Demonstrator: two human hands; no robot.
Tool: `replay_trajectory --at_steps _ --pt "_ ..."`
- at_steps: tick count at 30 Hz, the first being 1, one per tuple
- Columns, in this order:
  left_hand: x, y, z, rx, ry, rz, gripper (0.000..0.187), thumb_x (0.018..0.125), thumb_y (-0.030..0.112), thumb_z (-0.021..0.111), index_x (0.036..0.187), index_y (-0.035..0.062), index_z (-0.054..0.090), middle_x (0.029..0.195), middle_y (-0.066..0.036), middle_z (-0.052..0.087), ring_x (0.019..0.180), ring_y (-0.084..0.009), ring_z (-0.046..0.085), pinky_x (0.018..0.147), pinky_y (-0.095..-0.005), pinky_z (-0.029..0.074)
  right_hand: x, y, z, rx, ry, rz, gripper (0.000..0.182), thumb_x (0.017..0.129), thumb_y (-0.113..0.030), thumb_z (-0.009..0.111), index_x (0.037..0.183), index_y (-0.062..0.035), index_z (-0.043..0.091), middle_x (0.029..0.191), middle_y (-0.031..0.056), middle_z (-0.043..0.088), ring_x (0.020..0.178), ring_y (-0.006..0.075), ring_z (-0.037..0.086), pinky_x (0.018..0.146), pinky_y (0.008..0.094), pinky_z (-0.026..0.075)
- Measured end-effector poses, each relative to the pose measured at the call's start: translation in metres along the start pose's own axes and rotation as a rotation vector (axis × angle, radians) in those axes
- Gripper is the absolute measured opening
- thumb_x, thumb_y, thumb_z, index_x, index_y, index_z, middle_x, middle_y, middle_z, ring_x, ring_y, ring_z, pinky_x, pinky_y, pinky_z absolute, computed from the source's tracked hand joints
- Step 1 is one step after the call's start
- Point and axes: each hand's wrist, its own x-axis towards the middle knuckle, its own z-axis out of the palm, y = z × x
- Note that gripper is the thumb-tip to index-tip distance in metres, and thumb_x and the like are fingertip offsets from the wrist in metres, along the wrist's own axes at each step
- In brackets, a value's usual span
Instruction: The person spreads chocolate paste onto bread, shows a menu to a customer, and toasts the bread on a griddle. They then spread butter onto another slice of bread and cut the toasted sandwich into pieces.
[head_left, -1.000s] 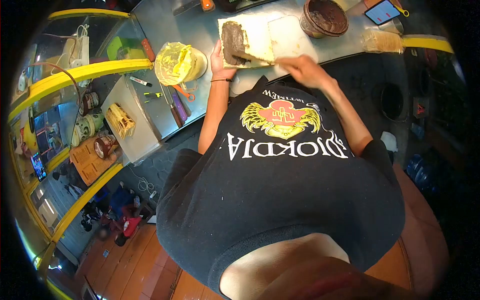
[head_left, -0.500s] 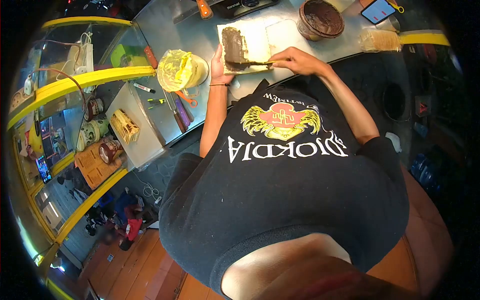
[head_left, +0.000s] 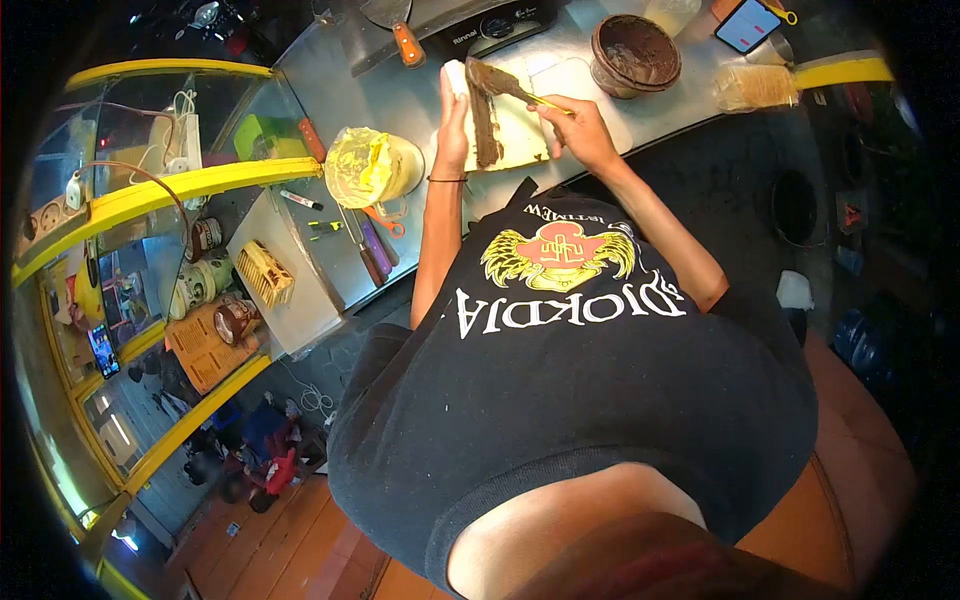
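A pale rectangular slab of bread (head_left: pixel 521 143) lies at the counter's far side, with a dark brown band of spread (head_left: pixel 487 135) along its left part. My left hand (head_left: pixel 453 128) is closed round the slab's left edge, which is tilted up. In my right hand (head_left: pixel 582 130) is a spreader (head_left: pixel 490 78) with a thin yellow handle. Its head is coated in brown spread and touches the top of the slab near the upper left. To the right stands a brown tub (head_left: pixel 603 78) with the same dark spread inside.
Left of the slab stands a tub of yellow spread (head_left: pixel 372 172) under plastic film. Knives with purple handles (head_left: pixel 377 245) and a marker (head_left: pixel 301 200) lie nearby. Behind are a Rinnai stove (head_left: pixel 490 32) and an orange-handled scraper (head_left: pixel 407 45). A phone (head_left: pixel 755 24) and wrapped bread (head_left: pixel 757 88) are at right.
My right hand has moved the spreader from the slab's near edge up to its far left. My left hand has moved up along the left edge, which now tilts upward.
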Motion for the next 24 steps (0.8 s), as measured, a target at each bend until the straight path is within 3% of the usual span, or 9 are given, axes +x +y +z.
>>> replay_trajectory --at_steps 1,3,6,9,11,14,17,22,24 --pt "0.001 0.003 0.006 0.0 -0.001 -0.004 0.061 0.102 0.019 0.034 0.153 0.0102 0.002 0.156 -0.008 0.022 0.136 -0.0197 0.034 0.112 -0.0337 0.028 -0.006 -0.007 0.008 0.07 0.031 -0.028 0.026 0.095 -0.018 0.056 0.106 0.0019 0.068 0.054 -0.0047 0.042 0.042 0.0048 0.036 0.041 0.0217 0.041" --pt "0.0 0.001 0.013 0.478 -0.064 0.142 0.062 0.101 0.019 0.037 0.154 0.011 0.005 0.154 -0.009 0.024 0.136 -0.0211 0.033 0.11 -0.0308 0.03 -0.01 -0.009 0.013 0.108 0.035 -0.071 0.027 0.096 -0.018 0.056 0.107 0.0041 0.066 0.052 -0.0057 0.037 0.041 0.0043 0.033 0.04 0.0223 0.041" --pt "0.005 -0.01 -0.001 0.312 -0.064 0.147 0.062 0.101 0.019 0.037 0.154 0.0112 0.004 0.153 -0.009 0.026 0.134 -0.0212 0.035 0.109 -0.0309 0.032 -0.01 -0.019 0.008 0.251 0.109 -0.084 0.027 0.096 -0.017 0.054 0.11 0.0042 0.065 0.052 -0.007 0.03 0.042 0.0031 0.028 0.04 0.0243 0.044" --pt "0.008 -0.012 -0.009 0.069 -0.074 0.152 0.063 0.102 0.019 0.037 0.154 0.0116 0.003 0.152 -0.007 0.028 0.131 -0.0214 0.039 0.107 -0.0311 0.035 -0.002 -0.01 -0.003 0.142 0.149 0.016 0.028 0.096 -0.017 0.054 0.11 0.0036 0.065 0.053 -0.0075 0.028 0.042 0.0032 0.028 0.042 0.0251 0.048" --pt "0.008 -0.012 -0.007 0.172 -0.033 0.135 0.063 0.102 0.019 0.037 0.154 0.0121 0.002 0.151 -0.008 0.028 0.129 -0.0214 0.042 0.103 -0.0307 0.04 0.0 -0.01 -0.003 0.09 0.112 0.053 0.027 0.095 -0.017 0.054 0.109 0.0029 0.066 0.053 -0.0076 0.028 0.042 0.0034 0.027 0.046 0.0258 0.051" --pt "0.012 -0.014 -0.007 0.287 -0.023 0.106 0.062 0.101 0.02 0.038 0.153 0.0084 0.008 0.153 -0.008 0.025 0.136 -0.0186 0.032 0.11 -0.0319 0.031 -0.007 -0.023 0.001 0.319 -0.039 0.127 0.027 0.095 -0.017 0.053 0.106 0.0046 0.064 0.053 -0.0086 0.028 0.042 0.0026 0.027 0.048 0.0286 0.053" --pt "0.014 -0.021 -0.014 0.213 -0.029 0.132 0.059 0.099 0.017 0.038 0.152 0.0068 0.013 0.151 -0.009 0.028 0.135 -0.0188 0.034 0.11 -0.0317 0.031 -0.003 -0.019 -0.01 0.582 -0.008 0.188 0.029 0.096 -0.017 0.05 0.108 0.0062 0.062 0.053 -0.0092 0.028 0.042 0.002 0.026 0.05 0.0302 0.053" --pt "0.006 -0.012 -0.005 0.259 -0.054 0.167 0.056 0.097 0.013 0.037 0.15 0.0042 0.021 0.149 -0.01 0.034 0.135 -0.0191 0.035 0.11 -0.0315 0.03 -0.002 -0.015 -0.006 0.308 0.083 0.25 0.029 0.095 -0.017 0.05 0.108 0.0069 0.061 0.053 -0.0097 0.025 0.041 0.0018 0.025 0.058 0.0326 0.058" --pt "0.0 -0.004 0.004 0.355 -0.091 0.168 0.055 0.096 0.011 0.037 0.149 0.0032 0.025 0.148 -0.011 0.036 0.135 -0.0193 0.036 0.111 -0.0313 0.03 -0.002 -0.02 0.006 0.348 0.084 0.195 0.029 0.095 -0.017 0.05 0.108 0.0069 0.061 0.053 -0.0098 0.024 0.041 0.0019 0.025 0.057 0.0325 0.058"
